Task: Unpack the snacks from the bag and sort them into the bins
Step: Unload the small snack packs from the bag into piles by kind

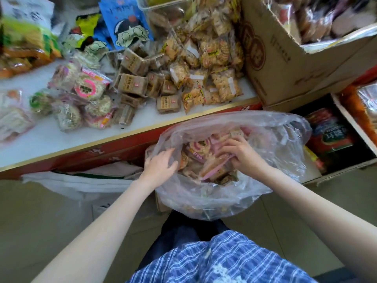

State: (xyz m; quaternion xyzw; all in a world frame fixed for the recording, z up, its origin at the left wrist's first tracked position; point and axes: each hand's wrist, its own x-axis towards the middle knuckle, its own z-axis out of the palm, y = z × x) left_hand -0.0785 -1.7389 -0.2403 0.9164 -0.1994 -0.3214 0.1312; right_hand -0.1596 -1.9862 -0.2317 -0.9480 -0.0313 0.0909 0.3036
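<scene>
A big clear plastic bag (271, 139) of wrapped snacks stands open on the floor below the table edge. My left hand (160, 162) grips the bag's left rim, fingers curled over the plastic. My right hand (242, 152) is inside the bag, fingers curled down around pink-wrapped snack packs (206, 160). On the white table (51, 137) lie sorted heaps: round pink-labelled cakes (85, 88), brown square packs (140, 84) and clear packs of golden crackers (214, 64). A clear plastic bin (163, 9) stands at the back.
A large cardboard box (285, 58) of snacks sits at the right of the table. An open box with red packets (330, 135) is on the floor to the right. Blue and green snack bags (122, 23) lie at the back left. A white bag (81, 182) lies under the table.
</scene>
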